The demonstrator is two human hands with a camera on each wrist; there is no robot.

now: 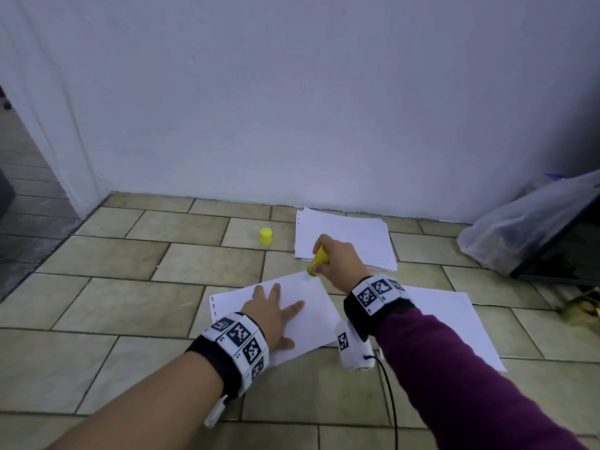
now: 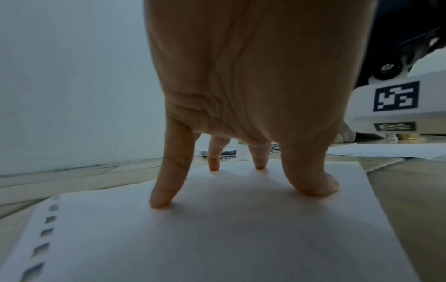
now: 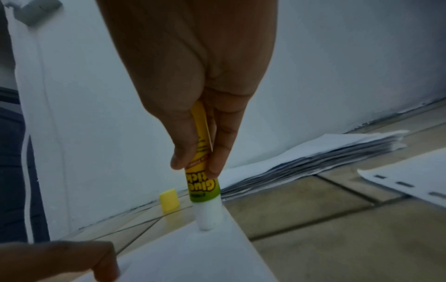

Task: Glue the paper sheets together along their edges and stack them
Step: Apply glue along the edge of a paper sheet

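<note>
While your left hand [image 1: 271, 315] presses flat with spread fingers on the paper sheet [image 1: 311, 323] lying on the floor [image 1: 136, 300], your right hand [image 1: 337, 254] keeps a narrow grip around the glue stick [image 3: 202, 167], its white tip touching the sheet's far corner.

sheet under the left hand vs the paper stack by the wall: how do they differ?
The sheet is a single layer lying askew; the paper stack is many fanned layers, roughly parallel to the wall. The left hand presses the sheet flat and the glue stick in the right hand touches its far corner; nothing touches the stack. Both are white, with punched slots along the left edge.
</note>
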